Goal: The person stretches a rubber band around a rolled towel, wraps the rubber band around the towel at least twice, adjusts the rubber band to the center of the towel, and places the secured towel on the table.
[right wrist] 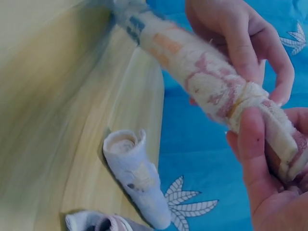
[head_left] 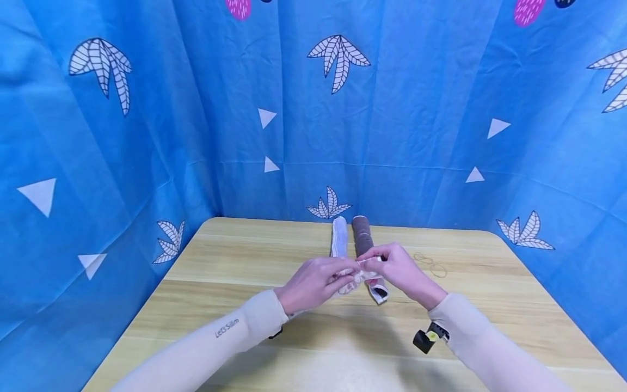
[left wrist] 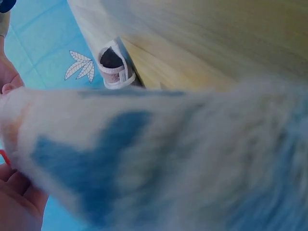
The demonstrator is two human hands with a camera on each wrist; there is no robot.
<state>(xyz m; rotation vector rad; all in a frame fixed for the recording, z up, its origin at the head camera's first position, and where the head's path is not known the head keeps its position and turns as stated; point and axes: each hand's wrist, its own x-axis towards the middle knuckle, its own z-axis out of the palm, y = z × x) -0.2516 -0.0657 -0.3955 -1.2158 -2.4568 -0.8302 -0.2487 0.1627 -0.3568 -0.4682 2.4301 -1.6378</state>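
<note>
Both hands hold a rolled towel (right wrist: 204, 79), white with blue, orange and dusky-pink patterns, above the table. A thin yellowish rubber band (right wrist: 238, 103) circles the roll near one end. My left hand (head_left: 313, 280) has its thumb and fingers round the roll close to the band. My right hand (head_left: 392, 269) pinches the banded end, its thumb beside the band. In the left wrist view the towel's blurred side fills much of the picture and hides part of the fingers. Behind the hands lie a lavender rolled towel (head_left: 339, 239) and a brown rolled towel (head_left: 362, 234).
Loose rubber bands (head_left: 431, 262) lie on the wooden table (head_left: 235, 250), right of the rolls. A patterned blue curtain (head_left: 416, 109) hangs behind the table and along both sides. A black wrist camera (head_left: 425, 340) is strapped to the right sleeve.
</note>
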